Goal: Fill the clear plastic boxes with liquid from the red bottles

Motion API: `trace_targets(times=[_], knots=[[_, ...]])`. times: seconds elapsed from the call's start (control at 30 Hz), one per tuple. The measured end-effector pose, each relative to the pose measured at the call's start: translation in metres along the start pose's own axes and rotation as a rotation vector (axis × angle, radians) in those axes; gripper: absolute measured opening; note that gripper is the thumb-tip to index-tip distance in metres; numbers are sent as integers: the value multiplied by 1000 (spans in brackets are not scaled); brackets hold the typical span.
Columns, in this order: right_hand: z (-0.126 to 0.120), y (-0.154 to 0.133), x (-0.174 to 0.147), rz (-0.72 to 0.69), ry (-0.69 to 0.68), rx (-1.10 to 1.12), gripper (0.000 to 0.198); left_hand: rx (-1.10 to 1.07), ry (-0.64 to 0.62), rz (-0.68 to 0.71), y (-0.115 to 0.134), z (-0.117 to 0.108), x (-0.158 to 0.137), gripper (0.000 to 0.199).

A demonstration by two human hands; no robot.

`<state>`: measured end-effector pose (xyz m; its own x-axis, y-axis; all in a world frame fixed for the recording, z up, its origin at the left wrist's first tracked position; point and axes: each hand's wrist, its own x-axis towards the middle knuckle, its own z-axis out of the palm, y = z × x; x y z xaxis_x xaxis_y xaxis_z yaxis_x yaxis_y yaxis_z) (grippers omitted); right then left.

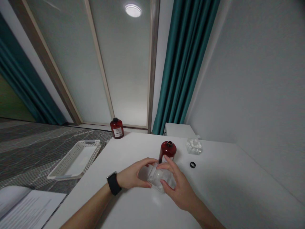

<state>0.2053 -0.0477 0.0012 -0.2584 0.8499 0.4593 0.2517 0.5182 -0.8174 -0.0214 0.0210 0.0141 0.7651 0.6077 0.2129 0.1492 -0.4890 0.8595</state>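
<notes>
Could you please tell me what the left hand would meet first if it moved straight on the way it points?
The left hand would most likely meet the clear, crinkled plastic wrapping at its fingertips first, then the right hand beyond; exact depth is hard to judge here.

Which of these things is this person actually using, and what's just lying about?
Seems part of the job:
- clear plastic packaging, between the left hand and right hand
- nearer red bottle, just beyond the hands
- black ring, possibly

Seems just lying about:
- farther red bottle
- crumpled clear plastic
- white basket
- open booklet
</notes>
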Motion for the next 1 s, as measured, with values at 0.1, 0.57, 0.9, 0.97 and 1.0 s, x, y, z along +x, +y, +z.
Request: trace_targets(times=[0.1,0.57,0.9,0.97,1.0], knots=[[0,-3,-1,42,-66,-48,69,-102,-87,-33,-11,-7,-4,71],[8,8,2,-70,60,-359,56,281,5,-102,-5,10,-3,78],[-4,5,2,12,-49,-238,63,370,59,-110,-3,18,1,67],[-3,6,2,23,-47,-228,60,373,51,-108,-3,18,2,68],[-2,6,3,27,-45,-224,59,372,48,-105,-3,18,2,68]])
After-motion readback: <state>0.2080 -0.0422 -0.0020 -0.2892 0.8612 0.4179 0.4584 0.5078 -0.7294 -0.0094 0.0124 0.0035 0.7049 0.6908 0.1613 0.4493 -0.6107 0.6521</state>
